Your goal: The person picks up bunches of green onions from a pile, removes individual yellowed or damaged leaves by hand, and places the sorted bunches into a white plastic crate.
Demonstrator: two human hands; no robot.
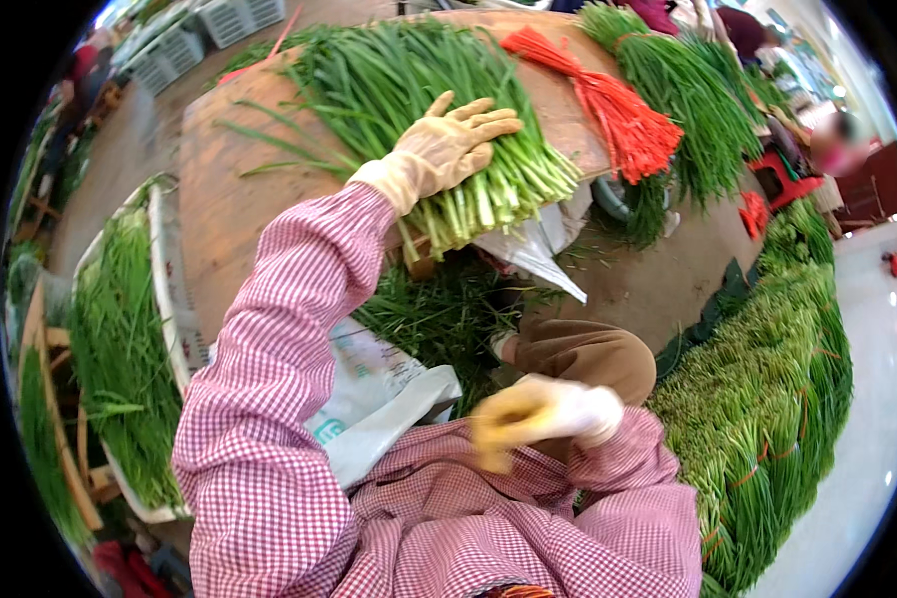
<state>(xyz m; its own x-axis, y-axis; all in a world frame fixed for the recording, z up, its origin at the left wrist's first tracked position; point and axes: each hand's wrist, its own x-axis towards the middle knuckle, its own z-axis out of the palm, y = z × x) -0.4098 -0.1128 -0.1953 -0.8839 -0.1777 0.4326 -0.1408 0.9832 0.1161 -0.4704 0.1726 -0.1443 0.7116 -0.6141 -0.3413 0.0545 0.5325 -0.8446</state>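
A thick heap of green leafy stalks, which look like garlic chives, lies on a wooden board, its pale cut ends toward me. My left hand, in a cream glove, rests on the stalks near those ends, fingers stretched out and spread. Above my lap hovers my right hand, also gloved, apart from the board. Its fingers bend downward and are blurred, so whether they hold anything does not show. Right of the heap, a bundle of red ties lies across the board's edge.
The wooden board spans the front. Tied green bunches hang over its right side. Many bundled stalks are stacked at right. A white-rimmed bin of greens stands left. Loose leaves and a white plastic bag lie below.
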